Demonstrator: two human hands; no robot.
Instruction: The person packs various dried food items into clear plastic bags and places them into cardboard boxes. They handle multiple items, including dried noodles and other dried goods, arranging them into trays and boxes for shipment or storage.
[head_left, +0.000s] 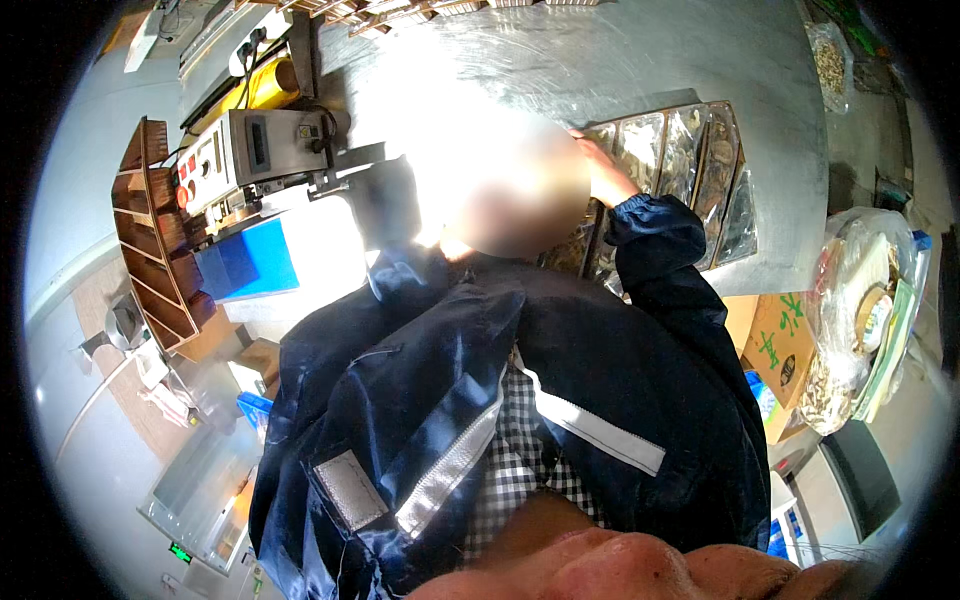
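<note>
Dark blue sleeves reach forward from my chest onto a metal table (780, 187). On the right, my right hand (611, 176) is at the near left part of a brown compartmented tray (733, 124); its fingers are partly lost in a blurred patch. The tray holds clear plastic packs (679, 154) of brownish, dried-looking pieces. Of my left hand (454, 246), only a bit of skin shows beside the blur and strong glare, so its grip is hidden. A machine with a metal control box (277, 146) and red buttons stands left of it.
Beside the machine are a blue panel (247, 259) and a brown divided tray (154, 262) at the left. More brown trays (397, 19) line the far edge. A cardboard box (776, 345) and a clear bag of mixed things (862, 300) stand off the table's right side.
</note>
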